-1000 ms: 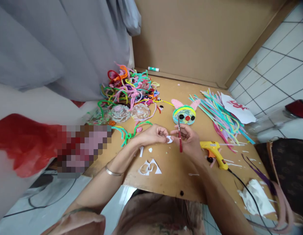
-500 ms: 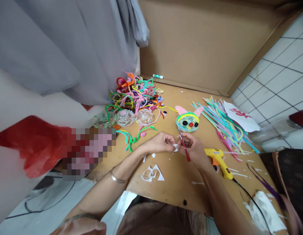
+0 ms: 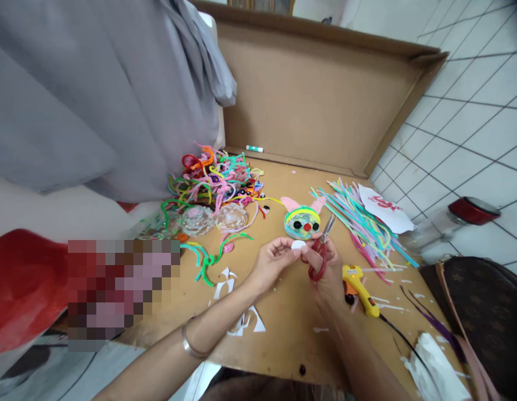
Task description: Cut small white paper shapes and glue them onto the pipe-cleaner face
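Observation:
Between the fingertips of my left hand point(image 3: 271, 264) is a small rounded piece of white paper point(image 3: 299, 245). My right hand point(image 3: 328, 270) is closed around a pair of red-handled scissors point(image 3: 319, 262), its blades pointing up and away from me. My right thumb also touches the paper's edge. Just beyond both hands sits a round animal face point(image 3: 302, 224) with pink ears, black eyes and a red nose. White paper offcuts point(image 3: 255, 320) lie on the table near my left forearm.
A yellow glue gun point(image 3: 362, 289) lies right of my right hand, its cord trailing forward. Pipe cleaners point(image 3: 358, 214) spread at the right; a tangled heap of them point(image 3: 216, 178) stands back left. A dark bag point(image 3: 471, 312) and a red-lidded bottle point(image 3: 450, 220) border the right side.
The view has shifted. My hands have come closer together, with the paper turned more face-on and my right thumb at it. The scissors have swung so their blades point up and right.

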The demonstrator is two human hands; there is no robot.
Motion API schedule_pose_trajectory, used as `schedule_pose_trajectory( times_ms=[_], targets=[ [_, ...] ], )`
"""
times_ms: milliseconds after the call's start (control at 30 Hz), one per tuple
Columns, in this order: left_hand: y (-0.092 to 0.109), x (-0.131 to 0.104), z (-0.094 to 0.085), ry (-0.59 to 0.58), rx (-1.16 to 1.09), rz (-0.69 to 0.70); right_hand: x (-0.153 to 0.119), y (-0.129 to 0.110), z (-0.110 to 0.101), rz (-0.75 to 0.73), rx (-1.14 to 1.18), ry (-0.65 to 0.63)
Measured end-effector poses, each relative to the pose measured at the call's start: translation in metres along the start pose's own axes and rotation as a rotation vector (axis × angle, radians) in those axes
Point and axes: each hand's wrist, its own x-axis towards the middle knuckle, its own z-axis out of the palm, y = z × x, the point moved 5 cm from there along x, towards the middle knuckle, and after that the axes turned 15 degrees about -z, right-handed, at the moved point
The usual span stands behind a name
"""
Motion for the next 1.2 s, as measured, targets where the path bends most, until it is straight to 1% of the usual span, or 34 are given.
schedule_pose_trajectory(
  times_ms=[100, 133, 233, 333, 433, 500, 567, 633, 767, 933, 1067, 1133, 1200],
  targets=[
    [-0.005, 0.004, 0.009, 0.042, -0.013, -0.004, 0.003, -0.001, -0.006, -0.029, 0.021, 0.06],
    [-0.006, 0.004, 0.012, 0.066, -0.026, 0.003, 0.004, 0.0, -0.009, -0.032, 0.03, 0.082],
    [-0.008, 0.006, 0.02, 0.078, -0.047, 0.051, 0.007, 0.01, -0.015, -0.04, 0.037, 0.131],
    [-0.013, 0.01, 0.02, 0.105, -0.059, 0.071, 0.009, 0.018, -0.019, -0.06, 0.007, 0.184],
    [-0.016, 0.011, 0.015, 0.132, -0.069, 0.09, 0.006, 0.017, -0.016, -0.066, 0.073, 0.177],
    [-0.017, 0.01, 0.011, 0.135, -0.069, 0.099, 0.004, 0.013, -0.011, -0.082, 0.079, 0.127],
    [-0.018, 0.011, 0.006, 0.141, -0.102, 0.074, 0.004, 0.01, -0.006, -0.101, 0.061, 0.071],
    [-0.016, 0.011, 0.001, 0.147, -0.138, 0.051, 0.005, 0.011, -0.002, -0.084, 0.026, 0.007],
    [-0.006, 0.01, -0.005, 0.155, -0.259, 0.004, 0.007, 0.009, 0.0, -0.094, -0.082, -0.109],
    [0.01, 0.01, -0.011, 0.126, -0.3, 0.014, 0.006, 0.003, 0.006, -0.129, -0.201, -0.334],
    [0.016, 0.012, -0.017, 0.135, -0.317, 0.037, 0.002, 0.004, 0.014, -0.072, -0.25, -0.481],
    [0.017, 0.013, -0.018, 0.136, -0.325, 0.037, 0.0, 0.006, 0.017, -0.048, -0.262, -0.529],
    [0.017, 0.014, -0.019, 0.13, -0.324, 0.03, -0.002, 0.008, 0.019, -0.041, -0.271, -0.551]
  ],
)
